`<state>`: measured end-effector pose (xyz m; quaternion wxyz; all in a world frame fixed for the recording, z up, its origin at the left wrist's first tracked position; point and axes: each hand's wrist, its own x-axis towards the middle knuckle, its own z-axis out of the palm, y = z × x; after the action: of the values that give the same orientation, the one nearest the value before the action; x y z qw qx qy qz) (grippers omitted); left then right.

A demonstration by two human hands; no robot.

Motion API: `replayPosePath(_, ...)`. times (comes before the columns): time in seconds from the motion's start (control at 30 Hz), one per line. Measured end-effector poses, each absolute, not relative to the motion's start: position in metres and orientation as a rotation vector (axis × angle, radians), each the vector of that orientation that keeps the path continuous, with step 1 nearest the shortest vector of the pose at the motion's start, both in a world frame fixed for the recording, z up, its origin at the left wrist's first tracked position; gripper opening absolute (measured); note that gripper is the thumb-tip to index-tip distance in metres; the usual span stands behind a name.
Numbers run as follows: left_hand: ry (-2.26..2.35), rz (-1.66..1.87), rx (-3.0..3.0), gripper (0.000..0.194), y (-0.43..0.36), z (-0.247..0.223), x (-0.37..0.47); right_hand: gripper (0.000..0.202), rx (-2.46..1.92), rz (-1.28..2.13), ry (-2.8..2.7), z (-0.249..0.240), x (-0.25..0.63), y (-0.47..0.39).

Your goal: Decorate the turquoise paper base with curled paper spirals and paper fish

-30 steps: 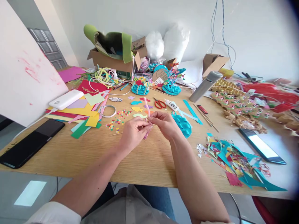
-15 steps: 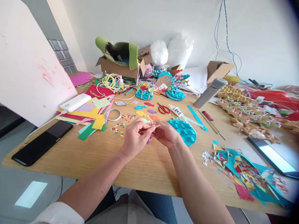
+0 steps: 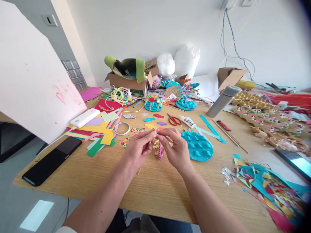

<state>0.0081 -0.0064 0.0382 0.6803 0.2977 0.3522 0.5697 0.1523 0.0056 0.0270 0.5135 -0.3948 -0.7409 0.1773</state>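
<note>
Left hand (image 3: 139, 147): fingertips pinched on a small pale sliver (image 3: 155, 131); I cannot make out its material.
Right hand (image 3: 177, 149): fingertips closed on the same sliver, meeting the left.
Sliver: raised above the pale wooden tabletop (image 3: 155, 194), between both hands.
Curled purple strand (image 3: 159, 152): just below the fingertips.
Woven turquoise paper oval (image 3: 197, 147): beside the right hand.
Red-handled scissors (image 3: 174, 120): beyond it, near a white tube (image 3: 187, 121).
</note>
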Motion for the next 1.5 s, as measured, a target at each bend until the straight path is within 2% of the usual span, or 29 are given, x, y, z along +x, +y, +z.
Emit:
replayPosePath(0.17,0.864,1.308,0.653,0.033,-0.005,0.033,0.012,0.014,-0.991,0.427,-1.762,0.026,0.149,0.003)
replayPosePath(0.4,0.980,1.436,0.587,0.027,-0.005,0.026,0.023,0.020,-0.988,0.014,-1.852,0.025,0.133,-0.007)
replayPosePath(0.5,0.909,1.407,0.515,0.022,-0.004,0.028,0.021,0.014,-0.984,0.034,-1.866,0.025,0.129,-0.012)
replayPosePath(0.57,0.822,1.398,0.408,0.014,-0.002,0.032,0.016,0.013,-0.961,0.169,-1.840,0.026,0.130,-0.012)
replayPosePath(0.63,0.727,1.393,0.266,0.004,0.001,0.037,0.009,0.021,-0.954,0.401,-1.691,0.025,0.133,-0.009)
replayPosePath(0.73,0.634,1.416,0.076,0.013,0.006,0.043,-0.001,0.036,-0.914,0.867,-1.223,0.023,0.138,0.002)
replayPosePath(0.8,0.625,1.446,0.010,0.016,0.009,0.043,-0.006,0.037,-0.856,1.168,-1.001,0.021,0.138,0.009)
replayPosePath(0.9,0.667,1.486,-0.005,0.012,0.011,0.038,-0.007,0.039,-0.868,1.483,-1.114,0.017,0.130,0.008)
replayPosePath(0.97,0.684,1.495,0.048,0.006,0.012,0.032,-0.003,0.040,-0.904,1.519,-1.328,0.014,0.121,0.002)
replayPosePath(1.17,0.695,1.532,0.245,0.017,0.013,0.016,0.007,0.021,-1.034,1.309,-1.605,0.007,0.118,-0.002)
replayPosePath(1.23,0.735,1.548,0.349,0.017,0.013,0.016,0.007,0.015,-1.097,1.054,-1.761,0.009,0.127,0.003)
replayPosePath(1.37,0.823,1.564,0.568,0.018,0.015,0.019,0.005,0.026,-1.187,0.337,-1.954,0.015,0.148,0.010)
replayPosePath(1.5,0.903,1.513,0.660,0.020,0.017,0.019,0.001,0.031,-1.205,-0.083,-2.074,0.018,0.159,0.013)
